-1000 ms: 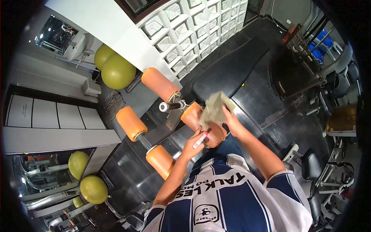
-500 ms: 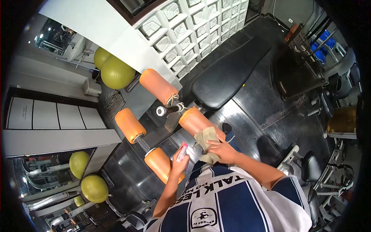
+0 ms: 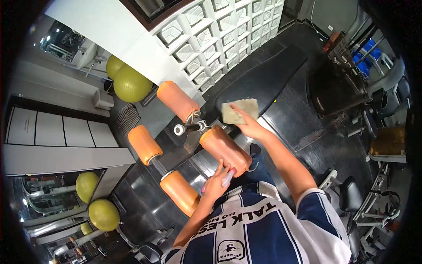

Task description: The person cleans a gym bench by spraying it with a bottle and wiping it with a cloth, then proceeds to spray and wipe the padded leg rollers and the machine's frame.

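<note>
Farthest left of the grips, two orange rollers [image 3: 145, 144] [image 3: 180, 192] share a bar [image 3: 159, 166]; the closer one lies just left of the left forearm. Beyond the left hand stands a dark post with a white cap [image 3: 179, 130], and past it another roller, the far roller [image 3: 178, 101].

The left hand [image 3: 215, 185] is closed around a small bottle [image 3: 227, 178] with pink parts, held aslant, its long axis running from low left to upper right across the fingers. It is the one container at either grip; what is in it cannot be told.

The near roller [image 3: 223, 148] lies just ahead of the left fingertips, which reach its near side. Its long axis slants from far left to near right. The left hand is the nearer one; from the right hand, the near roller lies to the left and closer to the body.

The right hand [image 3: 251, 127] is open, fingers spread over a pale cloth [image 3: 241, 111]; whether it pinches an edge cannot be told. The cloth lies ahead and slightly left of that palm, over the near end of a black bench [image 3: 268, 79]. Whether they touch cannot be told. The bench's long axis runs away to the far right.
</note>
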`<state>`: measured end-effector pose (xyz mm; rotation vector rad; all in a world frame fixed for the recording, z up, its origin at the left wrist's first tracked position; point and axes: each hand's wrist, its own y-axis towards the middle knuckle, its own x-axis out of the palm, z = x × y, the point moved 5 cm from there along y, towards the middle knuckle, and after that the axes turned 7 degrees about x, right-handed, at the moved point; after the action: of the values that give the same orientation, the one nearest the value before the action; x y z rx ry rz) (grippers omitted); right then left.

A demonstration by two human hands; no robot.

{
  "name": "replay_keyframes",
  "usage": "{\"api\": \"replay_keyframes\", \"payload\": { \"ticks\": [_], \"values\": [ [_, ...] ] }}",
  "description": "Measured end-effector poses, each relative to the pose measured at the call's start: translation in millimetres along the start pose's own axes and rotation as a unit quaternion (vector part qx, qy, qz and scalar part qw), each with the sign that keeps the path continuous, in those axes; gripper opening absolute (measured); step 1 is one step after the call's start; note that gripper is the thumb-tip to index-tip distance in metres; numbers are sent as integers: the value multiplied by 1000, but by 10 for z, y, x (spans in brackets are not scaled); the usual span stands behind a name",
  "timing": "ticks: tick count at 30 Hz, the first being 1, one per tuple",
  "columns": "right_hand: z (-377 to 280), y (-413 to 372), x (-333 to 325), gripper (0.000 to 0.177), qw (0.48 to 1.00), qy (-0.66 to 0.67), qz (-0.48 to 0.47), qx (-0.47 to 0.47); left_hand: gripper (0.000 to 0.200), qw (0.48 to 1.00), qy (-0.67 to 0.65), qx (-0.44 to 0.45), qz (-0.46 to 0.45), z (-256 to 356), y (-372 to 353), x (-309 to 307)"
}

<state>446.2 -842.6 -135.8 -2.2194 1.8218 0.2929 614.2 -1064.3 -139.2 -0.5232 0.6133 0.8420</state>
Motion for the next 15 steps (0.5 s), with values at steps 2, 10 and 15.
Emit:
{"api": "replay_keyframes", "payload": {
  "ticks": [2,10,15],
  "values": [
    [-47,258,321,58,996,-82,-34,-24,70,998,-44,-41,-11,-144,-210,19],
    [-220,-834,1107,51,903,-364,-187,-132,59,954,-226,-49,193,-405,-494,-61],
    [-99,-1633,1149,35,915,-282,-276,-81,58,950,-185,17,252,-186,-200,-307]
  ]
}}
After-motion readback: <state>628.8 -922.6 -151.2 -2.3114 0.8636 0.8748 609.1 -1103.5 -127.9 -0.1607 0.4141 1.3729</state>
